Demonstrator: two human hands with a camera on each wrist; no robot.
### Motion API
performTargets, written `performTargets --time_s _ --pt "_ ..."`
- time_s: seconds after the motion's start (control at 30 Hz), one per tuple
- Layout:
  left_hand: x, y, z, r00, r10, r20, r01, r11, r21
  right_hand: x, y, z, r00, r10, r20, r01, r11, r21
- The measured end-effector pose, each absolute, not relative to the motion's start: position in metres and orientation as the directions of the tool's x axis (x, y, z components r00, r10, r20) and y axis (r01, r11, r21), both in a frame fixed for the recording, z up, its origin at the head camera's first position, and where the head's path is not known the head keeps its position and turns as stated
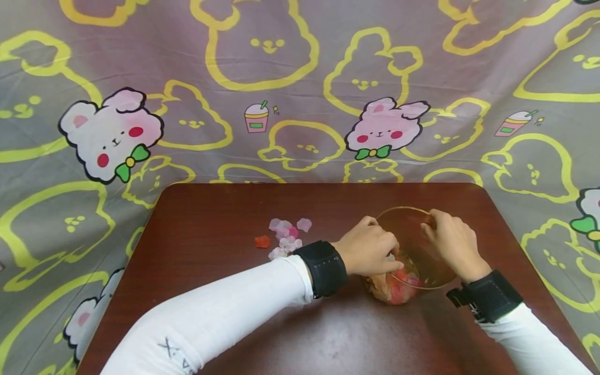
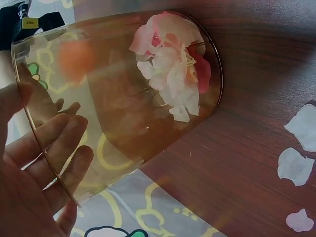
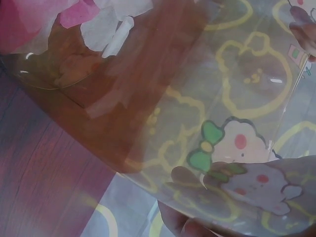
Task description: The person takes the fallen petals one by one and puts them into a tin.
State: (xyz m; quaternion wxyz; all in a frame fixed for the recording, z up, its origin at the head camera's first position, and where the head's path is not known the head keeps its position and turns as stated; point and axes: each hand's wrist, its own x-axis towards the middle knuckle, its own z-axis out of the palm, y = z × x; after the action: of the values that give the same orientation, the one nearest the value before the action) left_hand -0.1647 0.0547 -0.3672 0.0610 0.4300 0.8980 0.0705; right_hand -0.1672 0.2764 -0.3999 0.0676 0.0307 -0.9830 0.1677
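A see-through amber vase [image 1: 408,229] leans on the table, its wide mouth tipped toward me. Pink and white artificial petals [image 2: 173,61] are gathered at its bottom. At the right side of the rim, my right hand [image 1: 452,242] grips the vase, with fingers [image 3: 182,197] against its wall. My left hand [image 1: 367,247] is at the left part of the mouth; its fingers [image 2: 74,163] are spread loosely across the rim, pinching nothing. A blurred orange petal [image 2: 76,60] shows within the vase's outline, near the mouth.
Left of the vase, loose pink and white petals [image 1: 283,229] lie on the dark brown table [image 1: 211,219], with one orange petal [image 1: 262,241] beside them. Behind the table hangs a patterned cloth [image 1: 300,57]. Both wrists wear black bands [image 1: 323,268].
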Motion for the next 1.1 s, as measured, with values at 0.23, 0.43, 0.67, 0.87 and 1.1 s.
performTargets --time_s 0.23,0.43,0.67,0.87,1.1 --pt "-0.172 0.045 -0.357 -0.649 0.76 0.017 0.74 0.626 0.245 -0.167 0.276 -0.399 -0.99 -0.034 0.133 -0.076 0.942 -0.327" --pt "-0.187 0.025 -0.351 -0.694 0.705 0.148 0.718 0.662 0.215 -0.168 0.276 -0.4 -0.99 -0.035 0.139 -0.079 0.943 -0.323" --pt "-0.21 -0.017 -0.368 -0.739 0.65 0.178 0.673 0.72 0.17 -0.168 0.276 -0.4 -0.99 -0.035 0.136 -0.078 0.943 -0.325" --pt "-0.225 -0.068 -0.403 -0.795 0.592 0.132 0.605 0.791 0.095 -0.168 0.276 -0.4 -0.99 -0.034 0.139 -0.078 0.943 -0.324" --pt "-0.226 -0.114 -0.435 -0.838 0.543 0.055 0.545 0.835 0.068 -0.168 0.275 -0.401 -0.99 -0.033 0.136 -0.075 0.944 -0.321"
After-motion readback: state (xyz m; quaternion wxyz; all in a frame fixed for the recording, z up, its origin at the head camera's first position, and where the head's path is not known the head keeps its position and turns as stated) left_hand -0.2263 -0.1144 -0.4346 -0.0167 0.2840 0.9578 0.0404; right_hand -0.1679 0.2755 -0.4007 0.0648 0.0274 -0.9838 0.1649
